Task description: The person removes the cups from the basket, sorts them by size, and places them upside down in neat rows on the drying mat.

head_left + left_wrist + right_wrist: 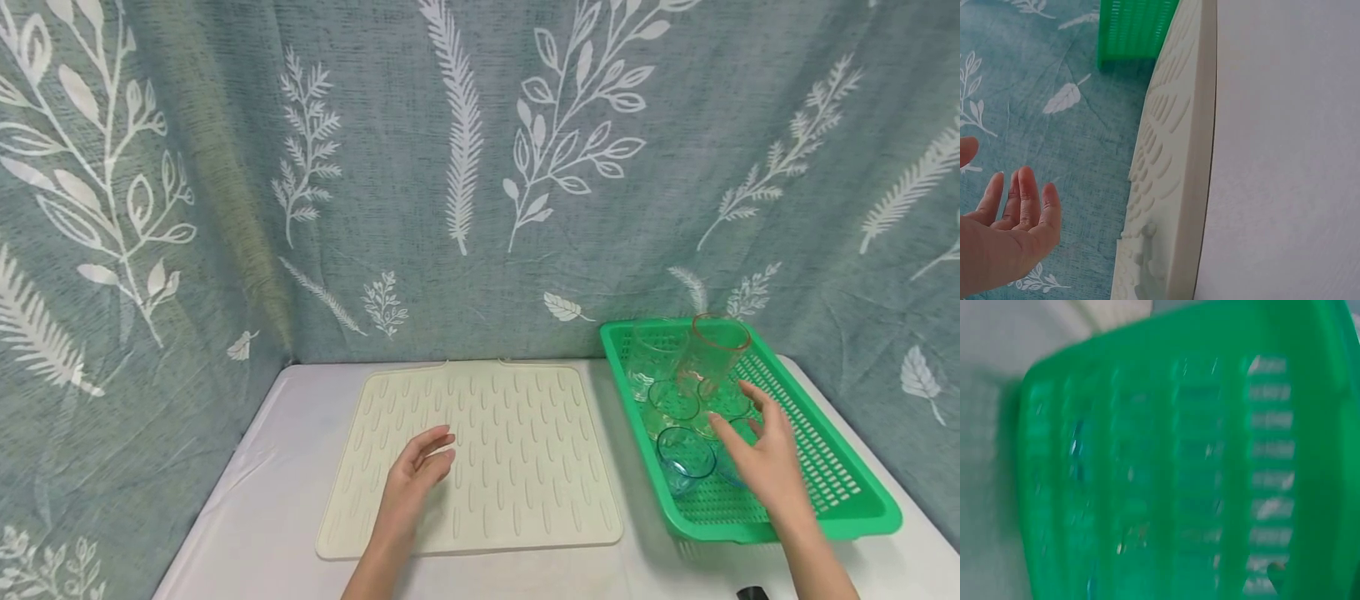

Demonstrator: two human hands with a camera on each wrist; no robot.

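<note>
In the head view my right hand [768,454] hangs over a green plastic basket [873,512], thumb and fingers apart and nothing held. Beneath and around it are several drinking glasses: a blue-rimmed glass [686,462] at the front left, another blue-rimmed glass [731,471] partly behind the hand, and yellow-green-rimmed glasses [672,410] in the middle. A taller red-rimmed glass [716,354] and a clear glass [652,362] stand at the back. My left hand [416,471], empty with loosely bent fingers, hovers over a cream ridged mat [517,467]; the left wrist view also shows its relaxed fingers [1027,200].
The mat lies on a white-covered table [255,492], left of the basket. A leaf-patterned curtain [420,208] hangs behind and along both sides. A small black object [752,592] is at the bottom edge. The basket's slotted wall [1147,469] fills the blurred right wrist view.
</note>
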